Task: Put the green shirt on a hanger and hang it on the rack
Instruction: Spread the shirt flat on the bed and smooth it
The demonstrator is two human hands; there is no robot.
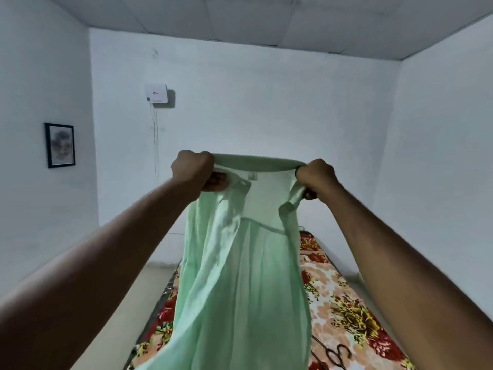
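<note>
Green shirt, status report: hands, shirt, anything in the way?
Left hand and right hand both grip the collar. Green shirt held up over the floral bed. Dark hanger on bed, not yet in shirt. Rack not in view.

Light is cool, bluish and even; I can't see its source. The white painted walls read flat and bright, the grey-white panelled ceiling dimmer. The small white wall-mounted box throws a soft shadow to its right. My left hand and right hand are shaded on the near side, forearms dark underneath. The thin pale green cloth shirt glows with light passing through; its lower folds smear with blur. The small black-framed picture is soft, unreadable. Wall and ceiling lines bow toward the edges; my forearms swell at the bottom corners.
</note>
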